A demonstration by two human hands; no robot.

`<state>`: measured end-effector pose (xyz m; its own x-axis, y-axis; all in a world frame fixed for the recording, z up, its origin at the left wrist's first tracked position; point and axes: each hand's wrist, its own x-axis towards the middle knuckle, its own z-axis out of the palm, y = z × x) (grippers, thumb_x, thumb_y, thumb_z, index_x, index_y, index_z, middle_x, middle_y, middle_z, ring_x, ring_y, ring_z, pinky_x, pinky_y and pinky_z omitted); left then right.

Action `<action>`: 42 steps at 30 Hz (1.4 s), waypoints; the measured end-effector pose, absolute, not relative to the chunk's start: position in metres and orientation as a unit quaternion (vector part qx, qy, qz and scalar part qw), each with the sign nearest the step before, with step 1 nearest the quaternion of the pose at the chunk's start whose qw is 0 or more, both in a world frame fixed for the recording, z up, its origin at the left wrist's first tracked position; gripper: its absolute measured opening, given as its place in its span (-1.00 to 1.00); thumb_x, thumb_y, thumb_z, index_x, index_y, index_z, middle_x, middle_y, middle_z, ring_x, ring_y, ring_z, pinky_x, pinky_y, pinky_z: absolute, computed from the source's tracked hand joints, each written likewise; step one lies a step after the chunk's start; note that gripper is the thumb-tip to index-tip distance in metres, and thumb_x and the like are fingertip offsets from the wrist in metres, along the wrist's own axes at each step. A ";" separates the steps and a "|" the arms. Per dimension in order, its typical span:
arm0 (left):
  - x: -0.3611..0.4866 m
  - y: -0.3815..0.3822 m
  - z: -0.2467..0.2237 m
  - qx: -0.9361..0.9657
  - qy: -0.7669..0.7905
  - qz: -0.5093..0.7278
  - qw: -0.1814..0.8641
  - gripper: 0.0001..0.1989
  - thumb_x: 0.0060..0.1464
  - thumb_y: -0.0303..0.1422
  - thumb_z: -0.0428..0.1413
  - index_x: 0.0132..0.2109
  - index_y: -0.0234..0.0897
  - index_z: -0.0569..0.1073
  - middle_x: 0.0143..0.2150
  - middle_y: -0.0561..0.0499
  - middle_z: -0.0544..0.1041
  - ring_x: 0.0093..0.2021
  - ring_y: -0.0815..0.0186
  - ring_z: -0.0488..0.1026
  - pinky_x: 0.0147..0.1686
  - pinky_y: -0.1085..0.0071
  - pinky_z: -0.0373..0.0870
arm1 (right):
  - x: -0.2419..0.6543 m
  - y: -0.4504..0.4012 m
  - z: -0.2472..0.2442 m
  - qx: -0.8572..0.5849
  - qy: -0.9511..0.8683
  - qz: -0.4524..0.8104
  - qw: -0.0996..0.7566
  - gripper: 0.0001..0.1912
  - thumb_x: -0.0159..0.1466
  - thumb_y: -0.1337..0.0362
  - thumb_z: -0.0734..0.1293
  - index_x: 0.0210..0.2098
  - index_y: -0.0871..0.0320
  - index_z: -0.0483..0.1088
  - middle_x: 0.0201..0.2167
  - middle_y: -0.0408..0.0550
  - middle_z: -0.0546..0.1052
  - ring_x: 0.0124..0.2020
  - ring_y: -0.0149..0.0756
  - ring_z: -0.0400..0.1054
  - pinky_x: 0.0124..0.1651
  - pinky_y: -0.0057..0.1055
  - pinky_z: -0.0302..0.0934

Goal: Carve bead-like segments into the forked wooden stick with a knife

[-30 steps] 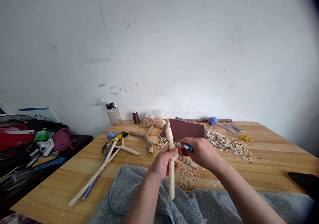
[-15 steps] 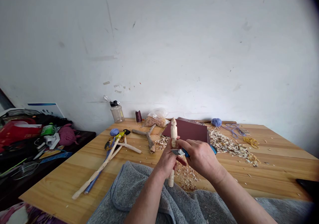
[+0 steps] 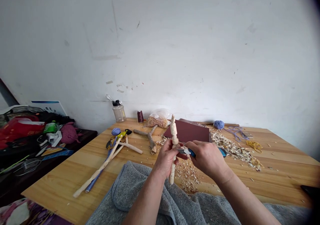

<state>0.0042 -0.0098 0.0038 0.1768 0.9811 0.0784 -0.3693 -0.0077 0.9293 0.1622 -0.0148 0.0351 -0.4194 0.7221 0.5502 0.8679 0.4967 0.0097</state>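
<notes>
My left hand (image 3: 167,159) is wrapped round a pale carved wooden stick (image 3: 173,129), held nearly upright with notches and a pointed, knobbed top. In my right hand (image 3: 208,156) is a blue-handled utility knife (image 3: 192,152), its blade pointing left close to the stick at my left fingers. Whether the blade touches the wood I cannot tell. Below both hands lie small wood shavings (image 3: 188,176) and a grey towel (image 3: 140,188) over the table's front edge.
A maroon board (image 3: 191,131) and a pile of shavings (image 3: 232,148) lie behind my hands. Left are peeled forked sticks (image 3: 100,170), a barky branch (image 3: 150,140), a bottle (image 3: 118,113) and a thread spool (image 3: 140,116). Blue yarn (image 3: 218,124) sits at the back right.
My right hand and the knife have shifted slightly right. The stick has turned or tilted a little in my left hand, so its notches show differently. The view has moved slightly.
</notes>
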 end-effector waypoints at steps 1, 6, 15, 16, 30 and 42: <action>0.004 -0.009 0.004 0.456 0.335 0.549 0.615 -0.69 -0.09 -0.21 0.17 -0.24 -0.27 0.31 -0.33 0.06 0.43 -0.55 0.42 0.47 -0.70 0.60 -0.04 | 0.163 -0.015 0.035 -0.495 -0.816 -0.162 0.251 -0.87 0.09 0.34 0.20 -0.40 0.09 0.38 -0.52 -0.18 0.44 -0.52 -0.41 0.27 -0.48 -0.43 -0.08; 0.003 -0.008 0.002 0.474 0.328 0.561 0.595 -0.76 -0.08 -0.26 0.17 -0.31 -0.29 0.33 -0.50 0.14 0.37 -0.66 0.55 0.25 -0.70 0.58 -0.07 | 0.163 -0.016 0.036 -0.492 -0.809 -0.189 0.260 -0.84 0.11 0.34 0.19 -0.33 0.10 0.37 -0.50 -0.14 0.44 -0.49 -0.40 0.28 -0.45 -0.42 -0.09; 0.006 -0.007 -0.006 0.532 0.358 0.535 0.551 -0.83 -0.04 -0.31 0.13 -0.28 -0.29 0.36 -0.62 0.21 0.23 -0.71 0.56 0.03 -0.72 0.57 -0.06 | 0.155 -0.015 0.029 -0.519 -0.815 -0.171 0.190 -0.81 0.15 0.31 0.20 -0.25 0.09 0.37 -0.46 -0.14 0.46 -0.47 -0.37 0.31 -0.48 -0.38 -0.23; 0.006 -0.007 -0.007 0.538 0.358 0.534 0.545 -0.83 -0.03 -0.31 0.13 -0.29 -0.28 0.35 -0.61 0.21 0.22 -0.71 0.56 0.03 -0.72 0.57 -0.05 | 0.155 -0.015 0.029 -0.520 -0.814 -0.175 0.191 -0.82 0.15 0.31 0.20 -0.26 0.10 0.36 -0.46 -0.14 0.46 -0.48 -0.37 0.31 -0.48 -0.38 -0.25; 0.013 -0.009 -0.011 0.581 0.417 0.505 0.483 -0.76 0.03 -0.17 0.08 -0.30 -0.21 0.24 -0.62 0.26 0.19 -0.76 0.54 0.17 -0.79 0.61 0.08 | 0.152 -0.019 0.034 -0.561 -0.787 -0.185 0.177 -0.88 0.14 0.37 0.19 -0.34 0.10 0.33 -0.48 -0.16 0.46 -0.53 -0.39 0.30 -0.49 -0.37 -0.33; 0.014 -0.014 0.000 0.596 0.455 0.504 0.428 -0.76 0.01 -0.17 0.09 -0.36 -0.25 0.29 -0.65 0.23 0.20 -0.77 0.51 0.17 -0.79 0.58 0.07 | 0.150 -0.019 0.033 -0.572 -0.779 -0.189 0.174 -0.87 0.16 0.40 0.17 -0.36 0.09 0.31 -0.49 -0.16 0.44 -0.52 -0.37 0.31 -0.49 -0.38 -0.33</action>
<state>0.0145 -0.0137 -0.0004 0.0782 0.9744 0.2109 0.1118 -0.2188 0.9693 0.1498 -0.0194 0.0326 -0.2850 0.8257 0.4869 0.9569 0.2744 0.0948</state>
